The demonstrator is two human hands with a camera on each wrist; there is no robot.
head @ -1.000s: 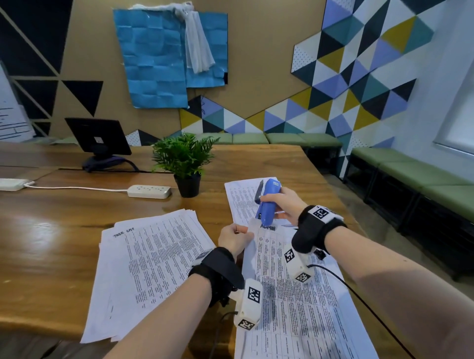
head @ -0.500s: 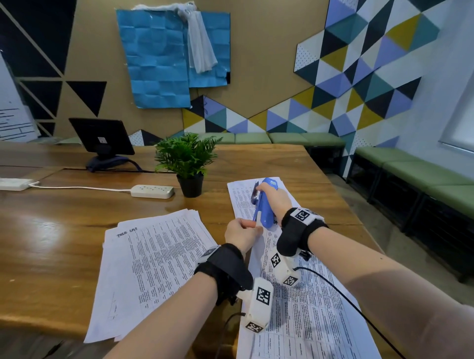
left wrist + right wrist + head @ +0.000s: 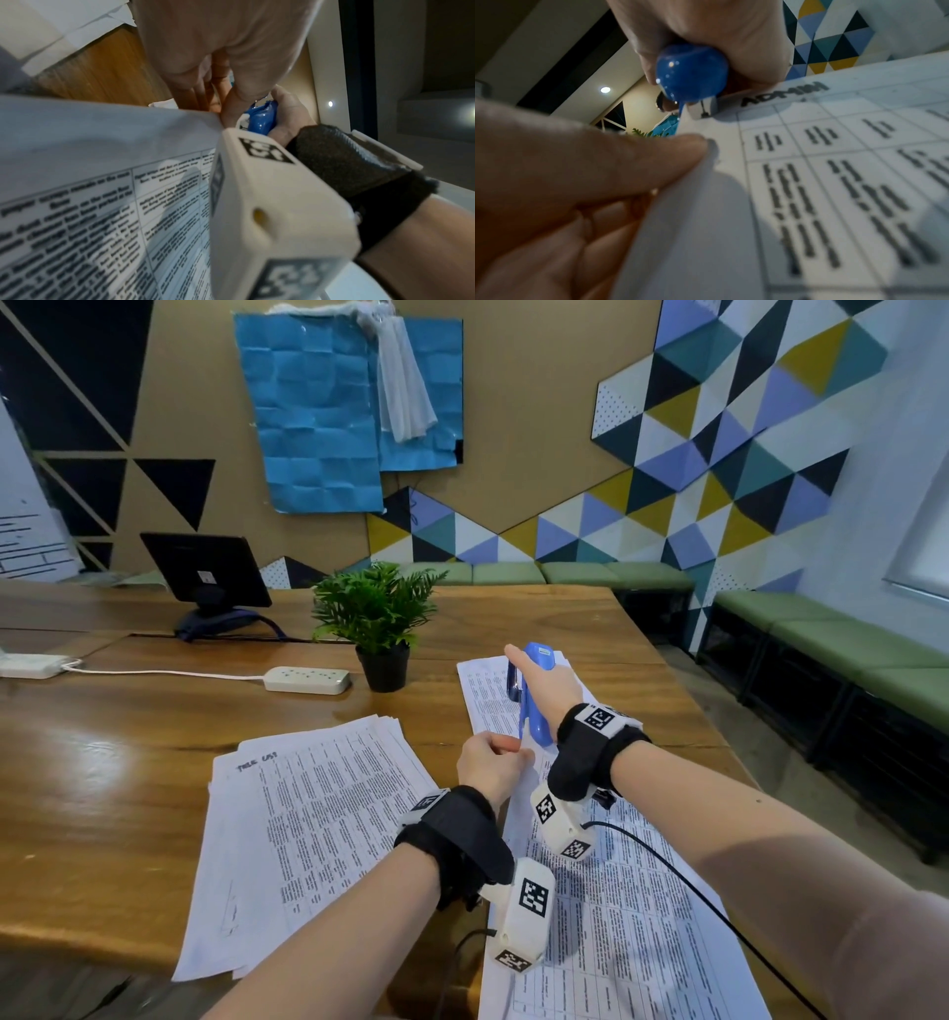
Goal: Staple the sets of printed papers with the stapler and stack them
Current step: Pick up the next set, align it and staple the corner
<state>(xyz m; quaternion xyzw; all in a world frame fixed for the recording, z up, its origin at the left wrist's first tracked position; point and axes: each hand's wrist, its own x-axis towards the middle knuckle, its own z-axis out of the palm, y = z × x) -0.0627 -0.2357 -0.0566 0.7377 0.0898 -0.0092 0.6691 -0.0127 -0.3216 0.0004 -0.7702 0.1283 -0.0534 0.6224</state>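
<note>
Right hand (image 3: 547, 695) grips a blue stapler (image 3: 531, 706) upright; beside it, left hand (image 3: 488, 765) pinches the paper set's (image 3: 631, 916) corner.

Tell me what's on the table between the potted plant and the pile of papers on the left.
Nothing: the head view shows only bare wooden table between the potted plant and the left pile of papers.

Left of the grip, bare table (image 3: 102, 788) lies open past a paper stack (image 3: 308, 819); beyond it stands a potted plant (image 3: 377, 618) (power strip (image 3: 308, 680) farther left).
</note>
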